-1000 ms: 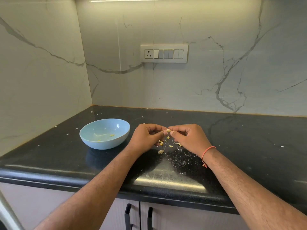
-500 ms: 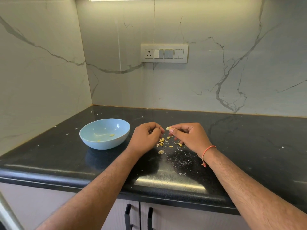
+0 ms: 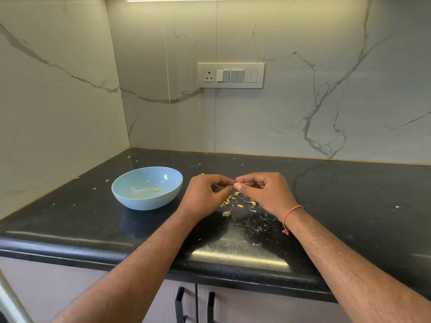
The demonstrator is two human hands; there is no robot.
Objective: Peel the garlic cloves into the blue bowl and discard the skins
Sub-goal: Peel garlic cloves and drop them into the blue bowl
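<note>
**Garlic peeling at the counter: a clove held between both hands beside the blue bowl**

Far left, a marbled wall [image 3: 58, 101] meets the black countertop [image 3: 70, 220]. On the countertop stands the blue bowl [image 3: 130, 199], upright, holding a few small pale pieces, too small to tell whether peeled garlic or skin. Just right of the bowl, apart from it, is the left hand [image 3: 205, 194], fingers curled inward, their tips meeting those of the right hand [image 3: 265, 194]. Between the two sets of fingertips sits a small pale garlic clove [image 3: 236, 185], raised above the counter; the right hand pinches it between thumb and forefinger, while the left hand's tips appear to pick at its near end. How much skin remains on it cannot be told. Directly beneath the hands lies a scatter of skins [image 3: 238, 202] on the countertop, with finer flecks spreading toward the front edge. An orange thread band [image 3: 291, 213] circles the right wrist. On the back wall, a switch plate [image 3: 231, 75].

Likely hazards, judged from this arrangement: the clove is small and smooth, so a pull on the skin may flick it from the pinch onto the countertop among the skins, not into the bowl; light skins may drift over the bowl's rim and mix with the peeled pieces, given that the bowl stands so near the pile.
</note>
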